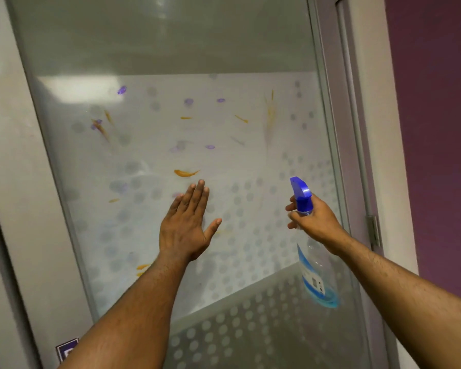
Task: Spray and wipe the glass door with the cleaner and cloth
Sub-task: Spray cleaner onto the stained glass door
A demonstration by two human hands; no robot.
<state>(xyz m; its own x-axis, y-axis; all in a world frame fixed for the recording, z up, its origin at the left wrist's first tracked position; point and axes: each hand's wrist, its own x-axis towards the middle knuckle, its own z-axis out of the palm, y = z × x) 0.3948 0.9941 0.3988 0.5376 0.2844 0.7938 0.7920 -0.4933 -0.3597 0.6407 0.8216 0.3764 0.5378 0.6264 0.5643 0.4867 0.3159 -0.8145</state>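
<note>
The frosted glass door [250,145] fills the view, patterned with grey dots and smeared with orange streaks and purple blots. My left hand [186,225] is raised flat in front of the glass, fingers extended and together, holding nothing, just below an orange smear [185,173]. My right hand [313,223] grips the neck of a clear spray bottle [317,275] with a blue trigger head and a little blue liquid at its bottom; the nozzle points at the glass. No cloth is in view.
A grey metal frame [336,155] borders the door on the right, with a hinge [373,231] on it. A purple wall [437,129] stands further right, a pale wall [8,155] on the left. A small purple sticker [67,350] sits low left.
</note>
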